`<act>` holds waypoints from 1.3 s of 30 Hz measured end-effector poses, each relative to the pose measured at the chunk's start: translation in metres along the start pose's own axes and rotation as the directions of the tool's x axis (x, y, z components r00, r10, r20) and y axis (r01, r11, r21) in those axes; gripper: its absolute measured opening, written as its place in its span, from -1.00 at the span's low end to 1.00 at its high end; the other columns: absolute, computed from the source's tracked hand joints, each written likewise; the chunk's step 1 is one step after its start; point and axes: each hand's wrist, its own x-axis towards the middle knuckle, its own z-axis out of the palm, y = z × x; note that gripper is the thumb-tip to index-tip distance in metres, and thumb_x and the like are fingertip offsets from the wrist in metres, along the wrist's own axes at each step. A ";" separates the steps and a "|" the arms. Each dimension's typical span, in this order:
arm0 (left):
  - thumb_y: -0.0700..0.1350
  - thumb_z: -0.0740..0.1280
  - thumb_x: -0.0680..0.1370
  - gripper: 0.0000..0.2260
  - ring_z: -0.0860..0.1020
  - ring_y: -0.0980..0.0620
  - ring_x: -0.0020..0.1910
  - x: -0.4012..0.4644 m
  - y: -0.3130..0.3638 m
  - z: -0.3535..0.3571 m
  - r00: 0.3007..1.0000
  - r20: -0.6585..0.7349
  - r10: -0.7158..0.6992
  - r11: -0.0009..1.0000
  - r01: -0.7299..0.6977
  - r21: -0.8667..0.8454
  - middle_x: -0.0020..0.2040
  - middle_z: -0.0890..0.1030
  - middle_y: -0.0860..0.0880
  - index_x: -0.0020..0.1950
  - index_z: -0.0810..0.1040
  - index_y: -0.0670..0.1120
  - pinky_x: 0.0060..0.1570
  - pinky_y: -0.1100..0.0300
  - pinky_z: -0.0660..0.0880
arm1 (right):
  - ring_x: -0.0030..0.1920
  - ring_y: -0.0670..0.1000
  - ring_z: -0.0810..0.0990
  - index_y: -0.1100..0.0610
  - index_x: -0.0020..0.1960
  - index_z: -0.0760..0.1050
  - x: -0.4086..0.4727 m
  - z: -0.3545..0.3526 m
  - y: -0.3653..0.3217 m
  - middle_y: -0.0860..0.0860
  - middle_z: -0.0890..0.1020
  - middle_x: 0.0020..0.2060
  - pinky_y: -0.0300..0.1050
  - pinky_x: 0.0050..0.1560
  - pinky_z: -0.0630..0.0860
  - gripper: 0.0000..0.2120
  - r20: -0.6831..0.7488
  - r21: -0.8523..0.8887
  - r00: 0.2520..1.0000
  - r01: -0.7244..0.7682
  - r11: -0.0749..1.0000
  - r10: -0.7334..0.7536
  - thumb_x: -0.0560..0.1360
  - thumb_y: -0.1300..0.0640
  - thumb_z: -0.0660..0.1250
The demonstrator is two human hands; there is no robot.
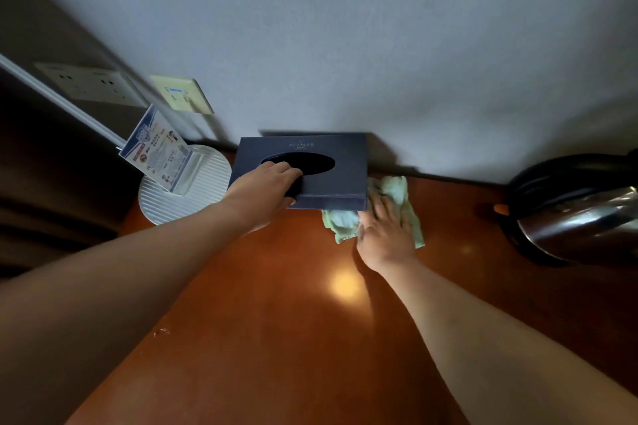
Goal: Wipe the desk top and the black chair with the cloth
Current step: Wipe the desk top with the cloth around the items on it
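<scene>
The left hand grips the near left part of a dark blue tissue box, fingers hooked into its oval opening and thumb curled under the front edge. The box sits at the back edge of the desk, against the wall (whether its near side is lifted cannot be told). Just to the box's right, the right hand presses flat, fingers spread, on a crumpled pale green cloth lying on the desk top and tucked against the box's right corner. A white ribbed round base carrying a clear card stand occupies the back left corner; a steel kettle stands at the right edge.
</scene>
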 end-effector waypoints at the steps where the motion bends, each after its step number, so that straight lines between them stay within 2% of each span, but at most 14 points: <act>1: 0.01 0.35 0.62 -0.55 0.43 -0.06 0.34 0.000 0.002 0.000 1.000 -0.004 0.008 1.000 -0.008 0.002 0.30 0.49 0.00 0.49 0.38 -0.03 0.23 -0.07 0.51 | 0.64 0.10 -0.12 -0.17 0.62 -0.05 -0.002 -0.006 0.020 -0.04 -0.03 0.65 0.24 0.59 -0.05 -0.34 -0.017 0.002 0.997 -0.071 0.997 0.071 0.62 0.09 0.15; 5: 0.02 0.35 0.61 -0.55 0.44 -0.05 0.33 -0.002 0.006 0.001 0.999 -0.013 0.029 1.000 -0.029 -0.008 0.30 0.50 0.00 0.48 0.39 -0.03 0.22 -0.05 0.52 | 0.63 0.09 -0.13 -0.14 0.63 -0.07 -0.018 -0.022 0.081 -0.03 -0.05 0.64 0.22 0.59 0.00 -0.36 -0.028 0.059 0.929 -0.366 0.929 0.368 0.65 0.08 0.13; 9: 0.02 0.36 0.61 -0.55 0.45 -0.04 0.33 0.000 0.009 0.000 0.999 -0.023 0.041 0.999 -0.042 -0.023 0.29 0.51 0.01 0.48 0.40 -0.03 0.21 -0.04 0.53 | 0.63 0.13 -0.10 -0.12 0.64 -0.05 -0.019 -0.025 0.075 0.04 -0.05 0.64 0.26 0.57 0.06 -0.39 -0.011 0.090 0.901 -0.432 0.897 0.435 0.67 0.08 0.11; 12: 0.02 0.36 0.61 -0.55 0.45 -0.05 0.32 0.000 0.008 0.001 0.999 -0.023 0.046 0.998 -0.047 -0.030 0.30 0.51 0.00 0.48 0.40 -0.03 0.22 -0.04 0.52 | 0.63 0.16 -0.10 -0.14 0.64 -0.06 -0.018 -0.017 0.049 0.06 -0.05 0.65 0.27 0.56 0.08 -0.37 -0.018 0.049 0.936 -0.351 0.935 0.352 0.66 0.07 0.13; 17: 0.01 0.35 0.62 -0.54 0.45 -0.06 0.33 -0.002 0.001 0.001 0.999 -0.032 0.036 0.999 -0.037 -0.026 0.31 0.51 -0.01 0.49 0.39 -0.04 0.25 0.00 0.49 | 0.64 0.19 -0.12 -0.18 0.63 -0.01 -0.014 0.006 -0.017 0.03 0.00 0.65 0.26 0.58 -0.03 -0.37 0.013 -0.014 0.999 -0.034 0.999 0.034 0.64 0.11 0.14; 21: 0.01 0.33 0.63 -0.53 0.44 -0.08 0.34 -0.005 -0.004 0.005 1.000 -0.018 0.013 1.000 -0.013 -0.013 0.32 0.50 -0.03 0.51 0.37 -0.05 0.27 0.02 0.44 | 0.62 0.19 0.01 -0.18 0.60 0.05 -0.021 0.026 -0.070 -0.01 0.09 0.63 0.26 0.58 -0.06 -0.34 0.028 -0.089 0.952 0.306 0.948 -0.305 0.61 0.13 0.23; 23: 0.02 0.33 0.63 -0.52 0.44 -0.07 0.35 -0.007 -0.004 0.008 1.000 0.002 0.003 1.000 -0.003 -0.006 0.33 0.50 -0.02 0.52 0.35 -0.05 0.28 0.02 0.44 | 0.63 0.18 -0.01 -0.16 0.61 0.07 -0.025 0.035 -0.077 0.01 0.08 0.64 0.27 0.58 -0.04 -0.34 0.071 -0.111 0.918 0.395 0.912 -0.389 0.61 0.15 0.24; 27: 0.03 0.32 0.64 -0.52 0.43 -0.07 0.35 -0.009 -0.003 0.013 1.000 0.026 -0.013 1.000 0.013 0.017 0.33 0.49 -0.02 0.52 0.34 -0.05 0.28 -0.02 0.48 | 0.57 0.17 0.19 -0.13 0.55 0.22 -0.028 0.040 -0.064 0.04 0.27 0.57 0.28 0.52 0.19 -0.33 -0.010 -0.141 0.876 0.476 0.868 -0.482 0.52 0.19 0.36; 30: 0.02 0.31 0.64 -0.56 0.44 -0.07 0.32 -0.008 0.000 0.014 0.999 0.034 -0.016 0.999 0.014 0.050 0.30 0.49 -0.01 0.49 0.36 -0.04 0.20 -0.06 0.53 | 0.51 0.15 0.31 -0.12 0.49 0.32 -0.034 0.042 -0.050 0.03 0.37 0.50 0.26 0.50 0.27 -0.34 -0.061 -0.142 0.854 0.504 0.852 -0.516 0.46 0.20 0.43; 34: 0.00 0.32 0.64 -0.56 0.44 -0.06 0.32 -0.006 0.001 0.016 0.998 0.042 -0.056 0.997 0.054 0.061 0.30 0.48 0.00 0.50 0.35 -0.04 0.16 -0.07 0.56 | 0.47 0.11 0.34 -0.13 0.44 0.36 -0.047 0.039 -0.032 -0.01 0.41 0.45 0.19 0.42 0.36 -0.36 -0.095 -0.136 0.845 0.512 0.848 -0.526 0.43 0.20 0.45; 39: -0.01 0.34 0.63 -0.55 0.44 -0.06 0.34 -0.008 -0.005 0.016 0.989 0.058 -0.134 0.990 0.130 0.058 0.30 0.48 0.00 0.49 0.36 -0.02 0.15 -0.08 0.56 | 0.47 0.08 0.36 -0.12 0.45 0.38 -0.069 0.028 0.011 -0.04 0.42 0.46 0.13 0.39 0.39 -0.42 -0.112 -0.163 0.868 0.465 0.870 -0.484 0.48 0.19 0.38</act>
